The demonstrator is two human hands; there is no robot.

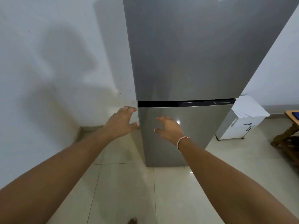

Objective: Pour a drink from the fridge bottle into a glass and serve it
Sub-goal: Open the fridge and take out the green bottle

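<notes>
A tall grey brushed-metal two-door fridge (186, 62) stands on pale glossy floor tiles (126, 191) against a white wall (48, 54), both doors closed; the bottle and glass are not in view. The left hand (120, 122) reaches the left edge of the lower fridge door (186, 135) just under the dark gap between the doors, fingers spread and bent; they seem to touch the edge, though contact is hard to confirm. The right hand (168, 128), with a thin wrist band (182, 141), hovers before the door's upper left corner, fingers loosely curled, holding nothing. A small white cabinet (242, 123) stands just beside the fridge's right side.
</notes>
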